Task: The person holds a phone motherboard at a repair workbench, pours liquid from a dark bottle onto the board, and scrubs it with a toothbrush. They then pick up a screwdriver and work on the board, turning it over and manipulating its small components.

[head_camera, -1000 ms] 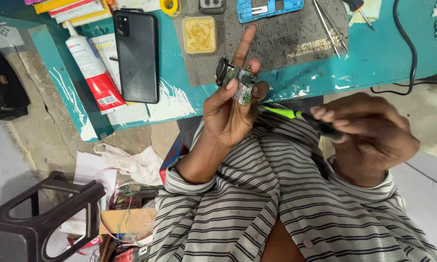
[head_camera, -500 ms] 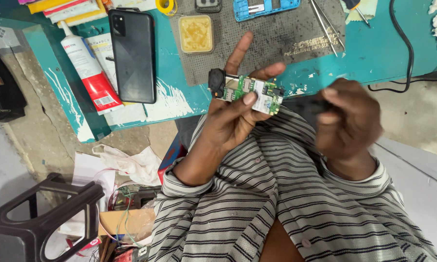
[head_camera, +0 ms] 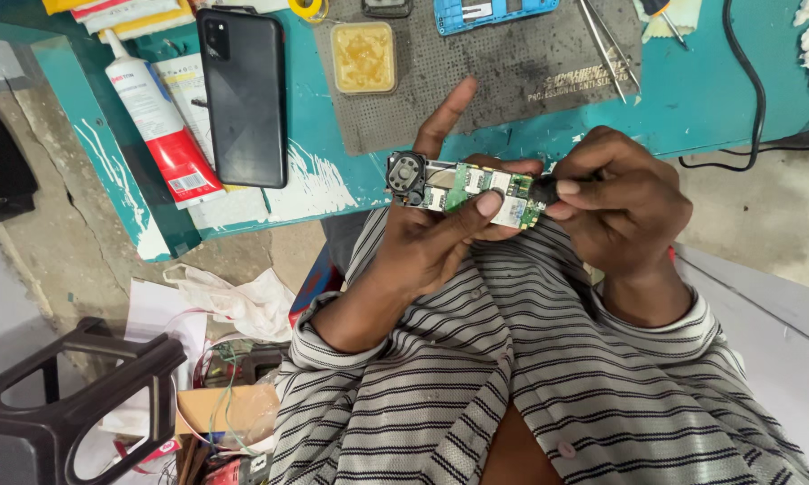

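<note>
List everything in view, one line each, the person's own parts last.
circuit board: one, green, held above the lap
black tool: one, at the board's right end
phone: one, black, face down on the bench
glue tube: one, white and red, left of the phone
mat: one, grey, on the bench
paste tub: one, yellow, on the mat
tweezers: one pair, metal, on the mat
bench: one, teal
stool: one, black, lower left
left hand: holds the board
right hand: grip on the tool
</note>
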The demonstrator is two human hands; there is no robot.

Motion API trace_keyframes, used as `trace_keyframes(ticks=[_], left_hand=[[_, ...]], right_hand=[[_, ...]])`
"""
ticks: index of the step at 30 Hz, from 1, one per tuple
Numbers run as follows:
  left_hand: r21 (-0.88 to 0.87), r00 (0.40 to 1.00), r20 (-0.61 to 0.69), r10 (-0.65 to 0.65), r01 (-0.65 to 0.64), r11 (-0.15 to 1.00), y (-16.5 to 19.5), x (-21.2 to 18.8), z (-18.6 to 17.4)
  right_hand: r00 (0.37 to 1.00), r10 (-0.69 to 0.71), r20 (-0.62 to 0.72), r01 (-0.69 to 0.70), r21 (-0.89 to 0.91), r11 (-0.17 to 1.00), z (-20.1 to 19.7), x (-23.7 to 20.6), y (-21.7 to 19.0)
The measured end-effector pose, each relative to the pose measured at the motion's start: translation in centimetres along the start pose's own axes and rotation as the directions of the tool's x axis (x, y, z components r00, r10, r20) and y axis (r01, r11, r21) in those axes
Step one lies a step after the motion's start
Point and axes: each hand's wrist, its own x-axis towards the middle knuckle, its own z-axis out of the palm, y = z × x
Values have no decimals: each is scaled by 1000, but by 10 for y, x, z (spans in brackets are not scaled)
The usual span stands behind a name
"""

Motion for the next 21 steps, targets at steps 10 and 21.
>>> trace_keyframes(ticks=[10,21], left_hand=[[53,992,-44,114,-112,992,7,-1,-7],[593,951,-40,307,-225,773,-11,-13,2]], right_hand=[[952,299,-73,-307,-297,904,-17,8,-14],[988,109,-111,-144,-386,911,13,2,-22]])
